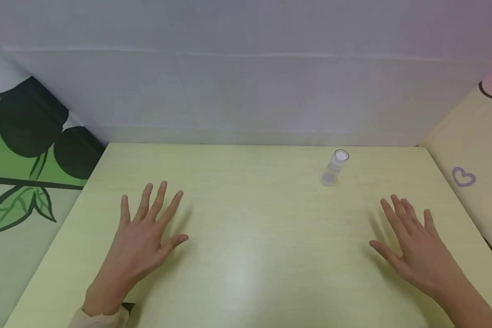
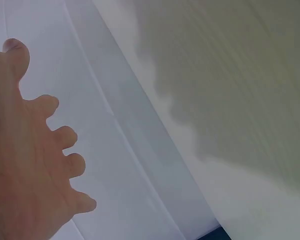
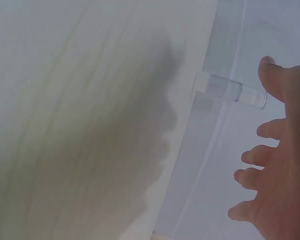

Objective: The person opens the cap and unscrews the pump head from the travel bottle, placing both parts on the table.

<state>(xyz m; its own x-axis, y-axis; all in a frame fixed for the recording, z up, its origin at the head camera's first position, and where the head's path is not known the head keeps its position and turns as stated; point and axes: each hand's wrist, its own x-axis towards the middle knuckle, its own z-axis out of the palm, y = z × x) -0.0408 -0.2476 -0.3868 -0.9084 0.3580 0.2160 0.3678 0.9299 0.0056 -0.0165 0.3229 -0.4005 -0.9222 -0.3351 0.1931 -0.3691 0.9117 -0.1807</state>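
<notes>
A small clear bottle [image 1: 335,166] with a whitish top stands upright toward the back right of the table. In the right wrist view the same bottle [image 3: 225,89] shows see-through walls. My right hand [image 1: 418,250], nearest to it, hovers over the right side of the table with fingers spread and holds nothing. Over the left side my left hand [image 1: 141,243] is held out palm down, its fingers fanned apart and nothing in it. Both hands cast shadows on the tabletop. The left wrist view shows the left palm [image 2: 25,160] with thumb and fingers extended.
The pale yellow table [image 1: 246,218] meets a white cloth wall [image 1: 246,95] along its back edge. A panel with a green and black leaf print [image 1: 28,200] borders the left side. On the right stands a beige panel [image 1: 475,150] with a purple heart.
</notes>
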